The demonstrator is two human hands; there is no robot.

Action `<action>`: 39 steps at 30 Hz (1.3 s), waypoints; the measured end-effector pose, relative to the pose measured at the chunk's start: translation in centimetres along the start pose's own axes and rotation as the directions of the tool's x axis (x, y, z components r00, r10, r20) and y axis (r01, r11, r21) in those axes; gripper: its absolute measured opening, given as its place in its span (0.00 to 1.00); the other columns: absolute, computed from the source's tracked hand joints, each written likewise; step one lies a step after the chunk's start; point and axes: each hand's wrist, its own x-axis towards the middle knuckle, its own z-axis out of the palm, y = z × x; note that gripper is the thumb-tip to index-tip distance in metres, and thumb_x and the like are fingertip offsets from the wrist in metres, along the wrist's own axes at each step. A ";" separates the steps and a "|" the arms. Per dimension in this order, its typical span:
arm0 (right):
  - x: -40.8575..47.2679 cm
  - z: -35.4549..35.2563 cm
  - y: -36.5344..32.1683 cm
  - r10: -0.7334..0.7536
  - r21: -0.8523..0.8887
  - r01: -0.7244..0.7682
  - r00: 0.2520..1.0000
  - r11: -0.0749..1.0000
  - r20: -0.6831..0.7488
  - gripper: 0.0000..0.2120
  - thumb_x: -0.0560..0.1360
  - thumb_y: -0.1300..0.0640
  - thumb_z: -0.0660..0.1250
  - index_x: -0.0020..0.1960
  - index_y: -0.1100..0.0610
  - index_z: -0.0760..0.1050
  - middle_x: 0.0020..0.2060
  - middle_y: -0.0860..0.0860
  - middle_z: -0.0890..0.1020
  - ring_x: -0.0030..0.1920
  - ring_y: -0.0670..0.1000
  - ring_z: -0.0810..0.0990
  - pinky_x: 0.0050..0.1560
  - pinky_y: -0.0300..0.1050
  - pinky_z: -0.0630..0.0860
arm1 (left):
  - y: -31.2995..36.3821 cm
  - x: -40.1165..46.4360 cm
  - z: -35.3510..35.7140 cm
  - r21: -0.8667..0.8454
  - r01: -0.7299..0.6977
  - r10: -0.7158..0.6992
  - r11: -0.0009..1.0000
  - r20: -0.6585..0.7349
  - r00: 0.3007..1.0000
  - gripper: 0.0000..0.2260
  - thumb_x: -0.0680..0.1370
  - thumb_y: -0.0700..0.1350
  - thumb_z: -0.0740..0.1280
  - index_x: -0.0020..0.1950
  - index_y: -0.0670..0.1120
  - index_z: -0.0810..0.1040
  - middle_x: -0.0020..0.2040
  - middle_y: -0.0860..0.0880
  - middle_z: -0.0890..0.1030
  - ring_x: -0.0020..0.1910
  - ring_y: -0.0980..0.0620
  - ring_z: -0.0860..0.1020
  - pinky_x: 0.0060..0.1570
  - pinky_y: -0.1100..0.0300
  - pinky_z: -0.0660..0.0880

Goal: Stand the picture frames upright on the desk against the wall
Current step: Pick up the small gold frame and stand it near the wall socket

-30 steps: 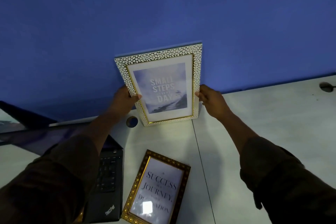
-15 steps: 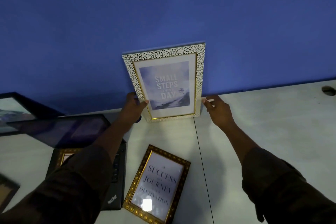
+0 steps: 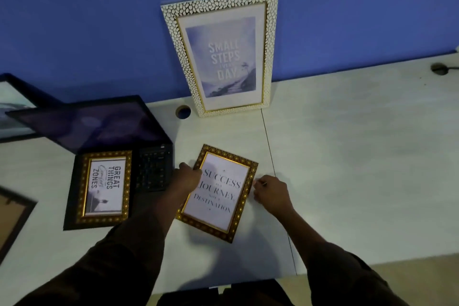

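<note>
Against the blue wall [image 3: 99, 20] I see the white pebbled frame [image 3: 221, 54] standing on the desk [image 3: 347, 156], while nearer me the gold frame [image 3: 218, 194] lies flat between my left hand [image 3: 187, 177] and right hand [image 3: 270, 194], loosely curled fingers touching its side edges.

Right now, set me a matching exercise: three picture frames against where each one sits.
Column one:
1. white pebbled frame
2. Success frame
3. Great Things frame

Column two:
A. flat on the laptop
B. upright against the blue wall
C. flat on the desk, between the left hand and right hand

Pairs: 1-B, 2-C, 3-A
</note>
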 end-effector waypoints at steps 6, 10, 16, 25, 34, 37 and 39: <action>-3.4 4.0 -1.7 0.111 0.042 -0.106 0.982 0.994 -0.155 0.15 0.81 0.46 0.62 0.59 0.56 0.78 0.51 0.54 0.84 0.53 0.57 0.82 0.50 0.46 0.74 | -1.1 -0.5 0.5 0.076 -0.030 0.030 0.997 0.012 0.999 0.27 0.78 0.53 0.61 0.72 0.38 0.70 0.68 0.34 0.72 0.63 0.35 0.76 0.62 0.44 0.78; -2.9 4.2 -2.1 0.198 0.234 -0.162 0.970 0.959 -0.142 0.17 0.79 0.43 0.63 0.51 0.56 0.81 0.44 0.53 0.85 0.46 0.56 0.84 0.52 0.53 0.81 | -2.4 -0.9 -0.6 0.068 -0.152 0.153 0.986 -0.005 0.988 0.15 0.80 0.46 0.61 0.59 0.37 0.78 0.59 0.35 0.80 0.57 0.36 0.80 0.56 0.47 0.80; -3.8 4.4 -4.0 0.049 0.203 -0.003 0.974 0.979 -0.221 0.15 0.83 0.50 0.58 0.40 0.53 0.75 0.40 0.54 0.82 0.40 0.55 0.78 0.39 0.45 0.70 | -4.9 -4.0 -3.1 -0.235 -0.284 0.301 0.930 0.042 0.953 0.08 0.82 0.40 0.64 0.56 0.41 0.82 0.52 0.41 0.84 0.50 0.43 0.83 0.45 0.57 0.75; -10.9 13.3 -12.9 -0.271 0.086 0.293 0.941 0.952 -0.204 0.17 0.81 0.44 0.56 0.45 0.53 0.76 0.39 0.50 0.83 0.40 0.54 0.81 0.47 0.56 0.80 | -16.8 -6.8 -13.8 -0.503 -0.359 0.340 0.786 -0.134 0.931 0.07 0.81 0.41 0.66 0.45 0.50 0.81 0.47 0.49 0.84 0.46 0.49 0.81 0.49 0.52 0.78; -21.5 30.4 -23.1 -0.510 0.049 0.511 0.860 0.858 -0.031 0.15 0.82 0.46 0.61 0.46 0.55 0.80 0.41 0.50 0.84 0.45 0.54 0.82 0.52 0.51 0.78 | -36.1 -11.3 -28.7 -0.541 -0.469 0.302 0.698 -0.373 0.878 0.03 0.80 0.42 0.69 0.51 0.47 0.82 0.47 0.41 0.82 0.48 0.45 0.80 0.56 0.44 0.79; -24.2 35.7 -26.5 -0.590 0.041 0.589 0.807 0.807 0.032 0.16 0.81 0.44 0.61 0.44 0.53 0.79 0.41 0.51 0.85 0.44 0.55 0.82 0.50 0.53 0.77 | -41.4 -12.7 -32.7 -0.557 -0.487 0.255 0.673 -0.444 0.859 0.04 0.80 0.39 0.69 0.52 0.42 0.82 0.49 0.36 0.83 0.48 0.45 0.80 0.56 0.48 0.78; -26.6 39.4 -28.9 -0.622 0.034 0.622 0.776 0.782 0.107 0.16 0.81 0.45 0.61 0.46 0.54 0.80 0.42 0.52 0.85 0.45 0.57 0.83 0.48 0.52 0.77 | -45.3 -13.9 -35.6 -0.588 -0.483 0.193 0.649 -0.486 0.852 0.06 0.80 0.38 0.69 0.55 0.38 0.81 0.46 0.39 0.82 0.47 0.45 0.80 0.54 0.50 0.79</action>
